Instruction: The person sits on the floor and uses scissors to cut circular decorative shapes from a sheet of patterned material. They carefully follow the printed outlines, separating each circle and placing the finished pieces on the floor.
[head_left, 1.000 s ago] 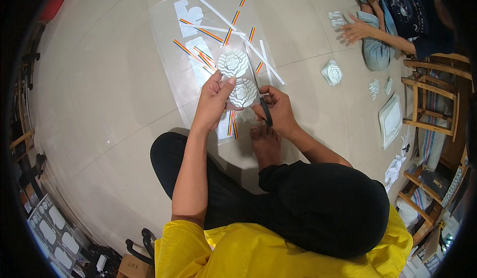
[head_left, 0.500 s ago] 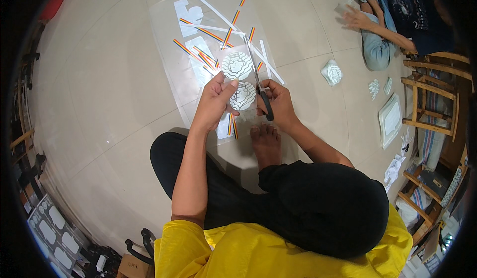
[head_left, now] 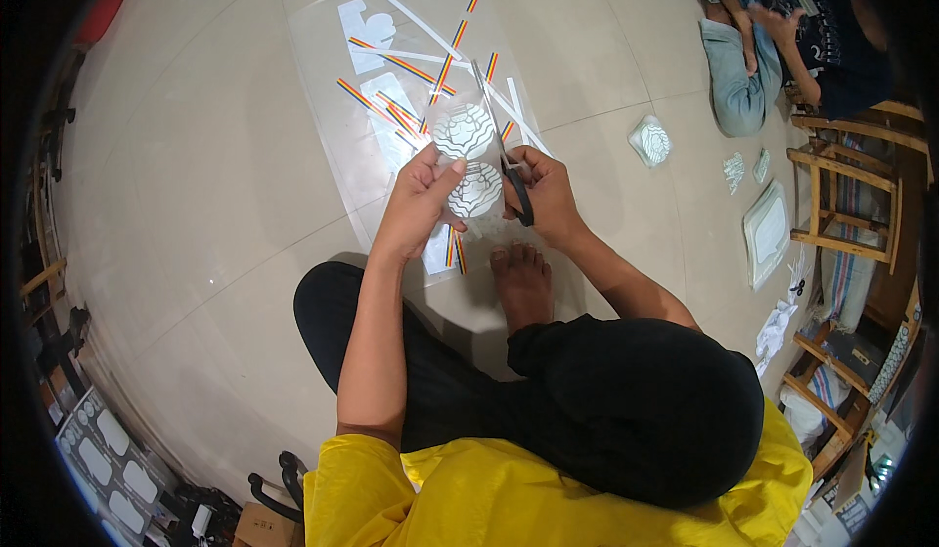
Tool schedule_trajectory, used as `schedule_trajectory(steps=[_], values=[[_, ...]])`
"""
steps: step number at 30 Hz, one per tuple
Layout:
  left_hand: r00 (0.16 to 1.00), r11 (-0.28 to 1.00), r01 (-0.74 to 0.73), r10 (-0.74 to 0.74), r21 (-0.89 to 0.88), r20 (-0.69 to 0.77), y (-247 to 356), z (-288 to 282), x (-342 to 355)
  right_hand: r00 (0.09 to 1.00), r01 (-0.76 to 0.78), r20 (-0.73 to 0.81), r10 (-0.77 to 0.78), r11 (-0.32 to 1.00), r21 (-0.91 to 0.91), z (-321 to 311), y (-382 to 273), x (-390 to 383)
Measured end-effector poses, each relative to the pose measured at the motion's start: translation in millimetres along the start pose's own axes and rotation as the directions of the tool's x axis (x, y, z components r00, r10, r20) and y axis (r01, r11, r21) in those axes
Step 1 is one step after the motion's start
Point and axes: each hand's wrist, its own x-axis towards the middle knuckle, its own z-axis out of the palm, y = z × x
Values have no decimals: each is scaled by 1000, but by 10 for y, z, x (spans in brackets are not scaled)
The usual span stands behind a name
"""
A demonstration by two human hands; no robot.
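Under the left hand (head_left: 416,202), part of the patterned sheet (head_left: 465,134) is hidden; within the right hand (head_left: 550,195), part of the scissors (head_left: 520,200). Well right of both grips, the upper edge crops a co-worker (head_left: 831,34).

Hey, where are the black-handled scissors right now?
In the head view, the black-handled scissors are in the right hand, along the right side of the sheet with two round designs that the left hand holds.
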Motion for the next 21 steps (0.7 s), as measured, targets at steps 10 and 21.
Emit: schedule_trajectory(steps=[10, 21], values=[[1000, 1000, 28, -28, 1, 8, 43, -60, -16, 1000, -10, 25, 9, 1000, 24, -32, 40, -3], [995, 997, 76, -76, -3, 58, 19, -59, -29, 997, 73, 24, -74, 997, 19, -13, 69, 123]])
